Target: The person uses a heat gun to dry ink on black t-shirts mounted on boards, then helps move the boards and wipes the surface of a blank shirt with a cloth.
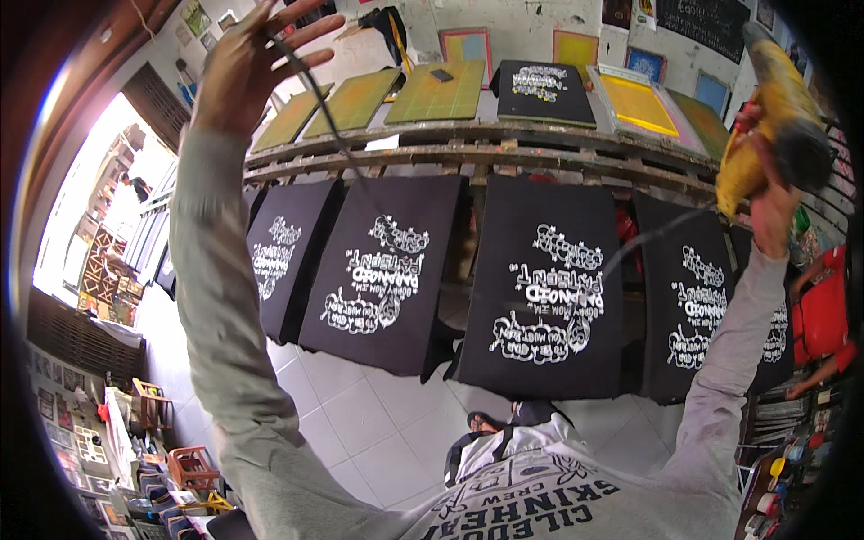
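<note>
My right hand [772,211], raised at the upper right, is closed around the handle of a yellow and black heat gun [785,99]. A dark power cord [650,236] runs from its handle across the shirts. At the upper left my left hand [247,76] is lifted high, fingers spread, with another stretch of cord [326,112] caught by the thumb and hanging down from it. Below and between my arms, black T-shirts lie stretched on boards, among them a middle-left shirt [418,202], a middle-right shirt [549,202] and a right shirt [666,220], each with white printed lettering.
A wooden rail [468,160] runs behind the shirts. Beyond it stand greenish boards [436,94], another printed black shirt [546,106] and a yellow screen frame [639,103]. At the right edge is a person in red [821,310]. Wooden stools [191,468] stand on the tiled floor at left.
</note>
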Demonstrator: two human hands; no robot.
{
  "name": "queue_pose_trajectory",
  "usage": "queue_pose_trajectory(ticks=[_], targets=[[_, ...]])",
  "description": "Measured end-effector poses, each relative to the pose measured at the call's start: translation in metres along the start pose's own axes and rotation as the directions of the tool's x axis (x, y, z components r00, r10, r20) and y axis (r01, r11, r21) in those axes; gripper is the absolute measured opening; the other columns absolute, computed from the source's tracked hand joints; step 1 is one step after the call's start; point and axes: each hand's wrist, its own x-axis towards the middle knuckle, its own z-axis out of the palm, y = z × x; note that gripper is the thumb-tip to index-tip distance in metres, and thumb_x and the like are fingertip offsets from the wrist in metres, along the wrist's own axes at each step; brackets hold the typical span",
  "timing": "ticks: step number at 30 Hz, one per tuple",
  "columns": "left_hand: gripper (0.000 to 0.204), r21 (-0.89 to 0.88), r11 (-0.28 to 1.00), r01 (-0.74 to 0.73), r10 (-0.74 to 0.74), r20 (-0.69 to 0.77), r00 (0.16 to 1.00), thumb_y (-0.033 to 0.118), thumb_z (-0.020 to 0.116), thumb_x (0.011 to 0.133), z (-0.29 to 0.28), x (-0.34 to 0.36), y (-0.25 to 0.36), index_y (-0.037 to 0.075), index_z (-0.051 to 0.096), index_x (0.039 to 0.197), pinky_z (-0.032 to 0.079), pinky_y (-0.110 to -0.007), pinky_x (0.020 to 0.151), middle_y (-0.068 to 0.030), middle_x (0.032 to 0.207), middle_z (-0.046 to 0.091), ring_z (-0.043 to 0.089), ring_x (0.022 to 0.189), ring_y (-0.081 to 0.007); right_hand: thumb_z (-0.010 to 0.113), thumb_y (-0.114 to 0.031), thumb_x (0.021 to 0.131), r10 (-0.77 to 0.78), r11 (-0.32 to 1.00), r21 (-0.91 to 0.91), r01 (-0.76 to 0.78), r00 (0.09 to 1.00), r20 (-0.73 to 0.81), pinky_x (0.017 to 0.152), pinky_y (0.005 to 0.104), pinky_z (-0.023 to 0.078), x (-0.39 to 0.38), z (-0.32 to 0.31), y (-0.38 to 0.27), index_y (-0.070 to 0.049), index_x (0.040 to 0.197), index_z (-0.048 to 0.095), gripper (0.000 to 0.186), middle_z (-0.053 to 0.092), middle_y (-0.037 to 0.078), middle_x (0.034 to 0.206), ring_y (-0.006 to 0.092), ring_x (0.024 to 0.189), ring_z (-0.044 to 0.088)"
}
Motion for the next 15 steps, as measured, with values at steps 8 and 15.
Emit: queue_pose_trajectory(ticks=[8, 15], targets=[[0.065, 0.364, 0.920, 0.145, -0.092, -0.160, 0.983, 0.050, 0.050, 0.104, -0.076, 0.187, -0.118, 0.008, 0.034, 0.151, 0.060, -0.043, 0.087, -0.0140, 0.134, 0.065, 0.070, 0.110, -0.0293, 0.081, -0.004, 0.081, -0.201, 0.914, -0.352, 0.203, 0.979, 0.042, 0.103, 0.0334, 0.045, 0.049, 0.085, 0.126, -0.007, 0.146, 0.027, 0.084, 0.053, 0.012, 0.133, 0.0224, 0.123, 0.055], [0.053, -0.183, 0.932, 0.313, -0.342, -0.155, 0.927, 0.034, 0.037, 0.109, -0.075, 0.204, -0.343, 0.002, 0.026, 0.150, 0.064, -0.048, 0.088, -0.0224, 0.139, 0.056, 0.066, 0.113, -0.0440, 0.082, -0.008, 0.079, 0.023, 0.779, -0.627, -0.003, 0.999, 0.024, 0.107, 0.0382, 0.044, -0.062, 0.119, 0.328, 0.001, 0.148, 0.034, 0.085, 0.060, 0.018, 0.130, 0.0312, 0.124, 0.058]])
